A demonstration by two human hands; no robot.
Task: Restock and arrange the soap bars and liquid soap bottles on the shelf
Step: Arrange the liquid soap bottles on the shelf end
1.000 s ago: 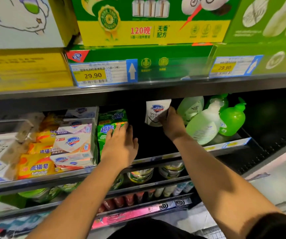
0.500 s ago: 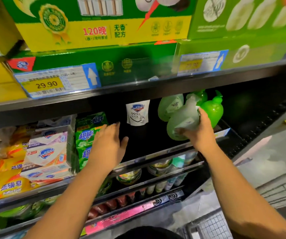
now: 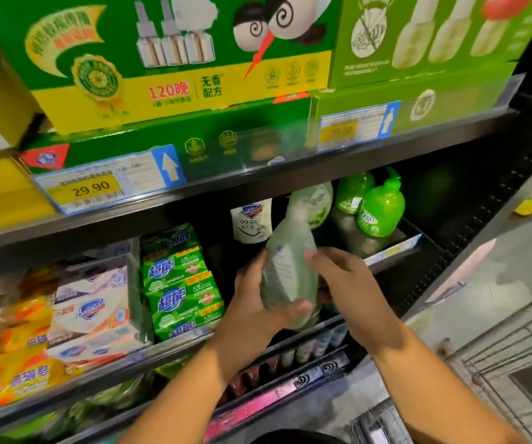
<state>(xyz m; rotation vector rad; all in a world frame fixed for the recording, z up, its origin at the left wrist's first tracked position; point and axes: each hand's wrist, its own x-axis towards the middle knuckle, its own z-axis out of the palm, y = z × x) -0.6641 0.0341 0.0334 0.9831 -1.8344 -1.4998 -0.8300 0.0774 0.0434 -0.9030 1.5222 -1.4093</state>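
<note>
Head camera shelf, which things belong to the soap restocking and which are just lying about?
Job: pale green bottle, gripped by left hand and right hand; bright green pump bottles; white Safeguard pack; green soap bars.
Bystanders: green boxes on the upper shelf; price tag; wire cart.

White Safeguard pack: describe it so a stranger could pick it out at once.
Find the shelf under the green and yellow boxes. At its back, between the stacked green soap bars and the green pump bottles, stands the white Safeguard pack. It alone is white among green bottles, with a shield logo.
</note>
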